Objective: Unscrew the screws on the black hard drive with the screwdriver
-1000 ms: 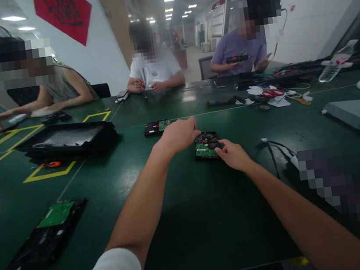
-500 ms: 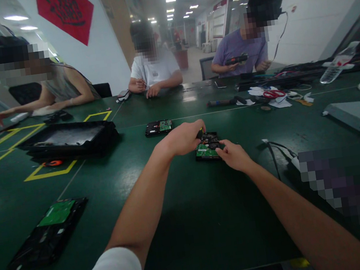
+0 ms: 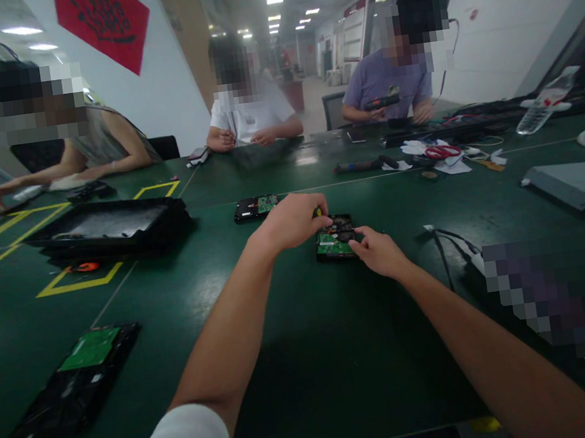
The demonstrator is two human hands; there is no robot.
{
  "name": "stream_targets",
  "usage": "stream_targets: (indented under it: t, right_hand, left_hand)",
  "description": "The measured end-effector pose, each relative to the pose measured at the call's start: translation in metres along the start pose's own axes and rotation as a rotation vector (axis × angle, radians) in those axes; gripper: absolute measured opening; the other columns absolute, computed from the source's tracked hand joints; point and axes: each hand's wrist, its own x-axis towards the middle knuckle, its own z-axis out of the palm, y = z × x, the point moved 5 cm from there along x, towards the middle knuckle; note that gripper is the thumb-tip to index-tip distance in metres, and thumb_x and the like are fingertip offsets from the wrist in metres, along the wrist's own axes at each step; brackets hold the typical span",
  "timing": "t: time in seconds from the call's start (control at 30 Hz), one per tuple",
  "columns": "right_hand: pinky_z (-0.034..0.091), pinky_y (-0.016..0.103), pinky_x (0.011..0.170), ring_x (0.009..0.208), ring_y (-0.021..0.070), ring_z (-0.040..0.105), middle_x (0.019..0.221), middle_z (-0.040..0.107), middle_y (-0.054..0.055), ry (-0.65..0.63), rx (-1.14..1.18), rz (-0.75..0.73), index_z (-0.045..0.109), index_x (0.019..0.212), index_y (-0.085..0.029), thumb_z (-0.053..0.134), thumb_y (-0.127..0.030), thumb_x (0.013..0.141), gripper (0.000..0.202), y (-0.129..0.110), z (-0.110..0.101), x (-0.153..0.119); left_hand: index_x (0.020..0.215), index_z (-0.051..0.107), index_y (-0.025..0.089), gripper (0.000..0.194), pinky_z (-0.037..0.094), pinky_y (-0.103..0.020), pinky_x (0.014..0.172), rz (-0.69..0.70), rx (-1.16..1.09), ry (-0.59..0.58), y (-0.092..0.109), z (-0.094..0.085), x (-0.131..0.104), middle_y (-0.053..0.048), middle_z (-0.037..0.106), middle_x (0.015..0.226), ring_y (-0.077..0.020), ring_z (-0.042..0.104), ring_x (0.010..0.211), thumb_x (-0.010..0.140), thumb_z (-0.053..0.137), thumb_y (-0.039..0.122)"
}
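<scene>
A hard drive (image 3: 335, 245) with a green circuit board lies on the green table in front of me. My left hand (image 3: 298, 220) is closed round a small dark and yellow tool (image 3: 317, 212), perhaps a screwdriver, at the drive's upper left edge; most of the tool is hidden by the fingers. My right hand (image 3: 377, 251) touches the right side of the drive with its thumb and index finger apart. A second drive (image 3: 254, 208) lies just behind my left hand, and a third drive (image 3: 79, 380) rests at the near left.
Black trays (image 3: 115, 224) stand at the left on the table (image 3: 300, 361). At the right are a grey metal box (image 3: 582, 184), a power strip, cables, paper scraps with red scissors (image 3: 442, 152), and a bottle (image 3: 547, 103). Three people sit across the table.
My left hand has shifted slightly, and more of the tool's yellow part shows. The person in the middle has moved a hand to the right. The camera view has shifted a little.
</scene>
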Motion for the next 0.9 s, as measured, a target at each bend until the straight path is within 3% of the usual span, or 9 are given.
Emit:
stream_targets:
  t: [0.1, 0.2, 0.3, 0.47, 0.63, 0.9]
  right_hand:
    - [0.039, 0.028, 0.063, 0.072, 0.0188, 0.067, 0.080, 0.074, 0.003, 0.001, 0.002, 0.011, 0.054, 0.141, -0.013, 0.053, -0.040, 0.103, 0.047, -0.001, -0.002, 0.000]
    - [0.040, 0.029, 0.062, 0.073, 0.0191, 0.068, 0.081, 0.074, 0.003, -0.015, 0.007, 0.020, 0.053, 0.143, -0.013, 0.052, -0.041, 0.103, 0.049, -0.002, -0.002, -0.001]
    - [0.041, 0.029, 0.064, 0.074, 0.0197, 0.068, 0.083, 0.074, 0.004, -0.016, 0.003, 0.017, 0.052, 0.144, -0.013, 0.052, -0.041, 0.103, 0.050, -0.002, -0.002, -0.002]
    - [0.043, 0.029, 0.067, 0.077, 0.0201, 0.069, 0.086, 0.075, 0.005, -0.009, 0.009, -0.011, 0.052, 0.144, -0.014, 0.052, -0.039, 0.104, 0.047, -0.002, -0.002, -0.002]
    - [0.043, 0.029, 0.067, 0.079, 0.0206, 0.070, 0.090, 0.076, 0.006, -0.006, 0.018, -0.013, 0.053, 0.143, -0.016, 0.051, -0.041, 0.104, 0.047, 0.000, -0.001, -0.001]
    - [0.044, 0.029, 0.070, 0.081, 0.0211, 0.071, 0.089, 0.076, 0.007, -0.002, 0.029, -0.004, 0.053, 0.143, -0.015, 0.046, -0.042, 0.105, 0.046, 0.005, 0.002, 0.002]
  left_hand:
    - [0.105, 0.070, 0.020, 0.017, 0.050, -0.028, 0.077, 0.020, -0.063, -0.029, -0.001, -0.003, -0.003, -0.005, 0.075, 0.101, -0.0171, 0.070, 0.081, 0.088, 0.065, 0.019]
    - [0.114, 0.066, 0.018, 0.026, 0.051, -0.027, 0.072, 0.018, -0.146, -0.103, 0.000, -0.001, -0.006, -0.004, 0.075, 0.103, -0.0125, 0.067, 0.067, 0.088, 0.061, 0.015]
    - [0.116, 0.065, 0.017, 0.027, 0.052, -0.029, 0.073, 0.023, -0.139, -0.135, 0.003, 0.003, -0.006, -0.005, 0.076, 0.101, -0.0148, 0.069, 0.070, 0.090, 0.058, 0.019]
    - [0.105, 0.068, 0.019, 0.022, 0.051, -0.035, 0.081, -0.081, 0.012, -0.008, 0.001, 0.004, -0.001, -0.009, 0.076, 0.097, -0.0244, 0.070, 0.091, 0.093, 0.058, 0.035]
    - [0.096, 0.069, 0.020, 0.034, 0.050, -0.036, 0.078, -0.169, 0.061, 0.021, -0.006, 0.003, 0.000, -0.010, 0.076, 0.093, -0.0263, 0.069, 0.089, 0.096, 0.055, 0.052]
    - [0.098, 0.068, 0.020, 0.035, 0.048, -0.035, 0.076, -0.157, 0.067, 0.021, -0.006, 0.003, -0.001, -0.010, 0.075, 0.093, -0.0254, 0.068, 0.087, 0.096, 0.056, 0.052]
